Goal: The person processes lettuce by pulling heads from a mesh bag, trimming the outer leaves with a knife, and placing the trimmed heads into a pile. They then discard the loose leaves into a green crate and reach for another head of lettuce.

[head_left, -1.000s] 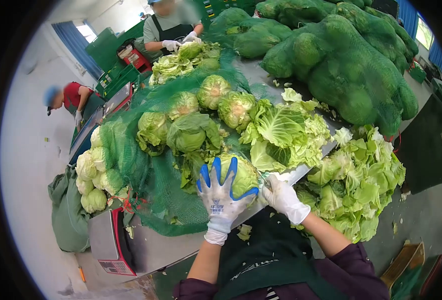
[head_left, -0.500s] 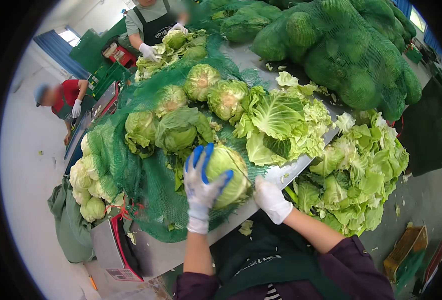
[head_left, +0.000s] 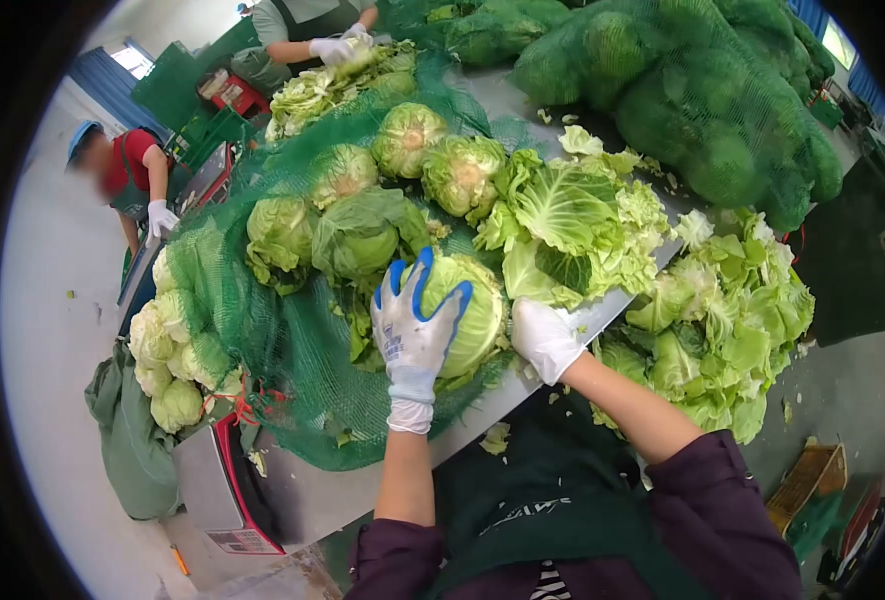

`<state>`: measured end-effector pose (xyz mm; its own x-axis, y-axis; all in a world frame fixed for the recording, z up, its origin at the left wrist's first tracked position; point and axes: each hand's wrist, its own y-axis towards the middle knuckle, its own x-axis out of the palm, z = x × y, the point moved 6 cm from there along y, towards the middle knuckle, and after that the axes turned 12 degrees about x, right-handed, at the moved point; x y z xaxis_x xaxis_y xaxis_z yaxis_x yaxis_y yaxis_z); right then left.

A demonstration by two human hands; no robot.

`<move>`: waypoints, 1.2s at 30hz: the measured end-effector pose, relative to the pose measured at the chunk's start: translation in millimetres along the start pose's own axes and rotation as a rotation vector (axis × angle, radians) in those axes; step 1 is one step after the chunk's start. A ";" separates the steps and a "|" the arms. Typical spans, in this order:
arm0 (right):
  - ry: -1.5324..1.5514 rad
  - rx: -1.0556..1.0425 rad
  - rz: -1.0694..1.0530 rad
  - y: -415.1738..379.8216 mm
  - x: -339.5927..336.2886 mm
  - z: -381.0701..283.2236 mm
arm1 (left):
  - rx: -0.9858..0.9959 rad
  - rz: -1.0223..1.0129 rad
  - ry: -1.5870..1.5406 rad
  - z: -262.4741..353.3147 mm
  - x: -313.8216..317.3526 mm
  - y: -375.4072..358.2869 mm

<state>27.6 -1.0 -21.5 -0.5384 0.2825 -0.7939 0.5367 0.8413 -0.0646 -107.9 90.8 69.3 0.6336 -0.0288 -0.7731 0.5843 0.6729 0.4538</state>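
Note:
A pale green cabbage rests on green netting near the table's front edge. My left hand, in a white glove with blue fingertips, grips its left side with fingers spread. In a white glove, my right hand is closed beside the cabbage's right side; whatever it holds is hidden. Just behind is a head in darker outer leaves. More cabbages, such as one with its cut stem showing, sit farther back. Loose cabbage leaves are heaped right of the netting.
A big pile of leaves stands beyond the table's right edge. Full green net sacks lie at the back right. Trimmed cabbages sit at the left, near a scale-like device. Two co-workers work across and to the left.
My view has shifted slightly. My left hand still lies on the cabbage, which has turned a little. My right hand stays closed beside it. The co-worker across has brought both hands together over leaves.

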 end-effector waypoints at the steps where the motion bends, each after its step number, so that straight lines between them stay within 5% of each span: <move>1: -0.029 0.020 -0.018 6.4 -0.6 -3.6 | -0.005 0.038 -0.091 -9.1 0.0 0.8; 4: -0.020 0.095 -0.006 18.1 -6.9 -15.8 | -0.071 0.074 -0.140 -28.2 0.7 -6.0; 6: -0.200 -0.161 -0.088 14.2 -18.7 -34.5 | -0.117 0.141 -0.387 -34.2 -1.4 -10.1; 8: -0.268 -0.161 -0.195 26.5 -24.5 -39.6 | -0.091 0.159 -0.456 -30.0 -4.4 -18.6; 10: -0.318 -0.180 -0.316 23.4 -12.1 -46.3 | -0.048 0.196 -0.157 -16.3 -11.7 -30.5; 13: -0.185 -0.048 -0.050 17.1 -12.4 -30.4 | -0.030 0.205 -0.050 -9.2 -9.0 -32.3; 18: -0.189 0.098 -0.171 39.5 8.0 5.5 | 0.013 0.160 0.147 9.8 1.8 -11.5; 21: 0.478 0.602 -0.780 35.3 46.0 34.2 | 0.128 0.170 0.160 26.1 -4.1 -13.4; 22: 0.482 0.592 -0.777 33.5 45.3 32.5 | 0.114 0.174 0.188 34.4 -6.9 -23.6; 24: 0.367 0.606 -0.666 25.4 46.1 36.0 | 0.144 0.202 0.123 28.1 -10.5 -43.1; 26: -0.168 -0.072 -0.456 21.6 53.0 16.7 | 0.134 0.180 -0.185 2.6 -17.6 -55.0; 28: 0.213 0.296 -0.259 -7.7 31.6 -0.9 | -0.190 0.336 -1.057 -12.0 -27.2 -65.6; 31: 0.179 0.043 0.022 -23.7 13.1 -24.4 | -0.095 0.355 -1.042 -40.4 -40.9 -63.5; 36: 0.114 0.003 0.100 -24.2 -41.1 -49.0 | -0.119 0.317 -0.906 -32.4 -57.4 -21.5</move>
<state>4.9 -10.4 42.3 -0.5524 0.4149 -0.7230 0.5930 0.8051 0.0090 -173.3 101.9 89.5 0.9326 -0.3591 0.0354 0.2955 0.8163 0.4963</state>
